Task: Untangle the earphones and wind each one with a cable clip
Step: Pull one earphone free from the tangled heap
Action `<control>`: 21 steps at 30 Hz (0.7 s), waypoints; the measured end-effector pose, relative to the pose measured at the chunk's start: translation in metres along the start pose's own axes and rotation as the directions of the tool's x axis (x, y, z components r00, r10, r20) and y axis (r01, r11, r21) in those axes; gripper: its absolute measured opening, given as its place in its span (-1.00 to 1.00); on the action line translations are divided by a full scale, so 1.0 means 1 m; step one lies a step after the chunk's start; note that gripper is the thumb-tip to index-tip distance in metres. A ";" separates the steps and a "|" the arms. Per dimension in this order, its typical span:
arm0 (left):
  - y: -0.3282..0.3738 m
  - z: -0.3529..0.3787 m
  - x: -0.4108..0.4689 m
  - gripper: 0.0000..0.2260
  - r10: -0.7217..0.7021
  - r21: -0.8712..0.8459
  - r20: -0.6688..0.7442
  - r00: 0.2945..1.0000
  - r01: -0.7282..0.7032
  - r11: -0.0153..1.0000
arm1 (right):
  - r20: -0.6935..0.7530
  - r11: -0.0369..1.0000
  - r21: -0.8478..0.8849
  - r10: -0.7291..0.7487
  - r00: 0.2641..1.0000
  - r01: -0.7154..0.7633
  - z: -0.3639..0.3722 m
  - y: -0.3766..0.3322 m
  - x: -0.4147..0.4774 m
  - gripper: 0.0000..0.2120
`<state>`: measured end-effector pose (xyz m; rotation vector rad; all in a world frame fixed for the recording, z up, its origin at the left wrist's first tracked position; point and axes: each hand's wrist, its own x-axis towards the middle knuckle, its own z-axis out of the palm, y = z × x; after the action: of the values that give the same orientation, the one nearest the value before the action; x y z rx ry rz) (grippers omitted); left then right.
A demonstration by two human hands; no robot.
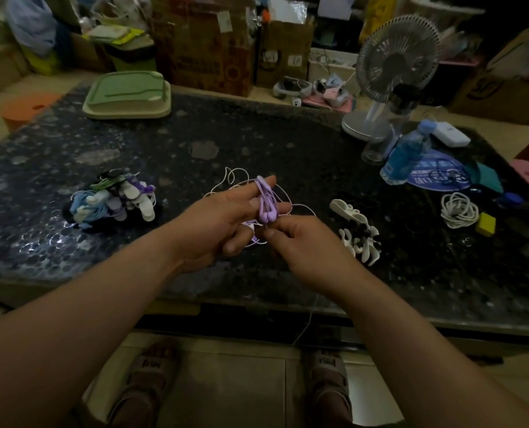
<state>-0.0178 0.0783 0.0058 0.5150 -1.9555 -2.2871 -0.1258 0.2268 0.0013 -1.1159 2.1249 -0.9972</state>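
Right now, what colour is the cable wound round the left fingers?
The cable is light purple; head view.

Two hands are busy here, a left hand [220,220] and a right hand [300,245], with one purple earphone [266,202] between them. On the one table [257,143] I count one heap of wound earphones [112,200], too bunched to number, and one cluster of white cable clips [358,233], too overlapped for a sure count. There is one coil of white cable [459,210], one yellow block [487,224], one blue bottle [408,152], one white box [449,135], one desk fan [399,57] and one green tray [127,95]. Below the table's edge are two sandals [146,378].
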 end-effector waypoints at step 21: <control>-0.019 0.005 -0.003 -0.79 0.047 0.655 0.173 0.984 -0.151 0.740 | -0.113 0.965 -0.256 -0.087 0.990 0.055 -0.041 -0.006 -0.002 -0.88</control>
<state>-0.0134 0.0871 -0.0113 0.2685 -2.7918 -1.5259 -0.1518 0.2409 0.0304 -1.2886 2.3776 -0.8635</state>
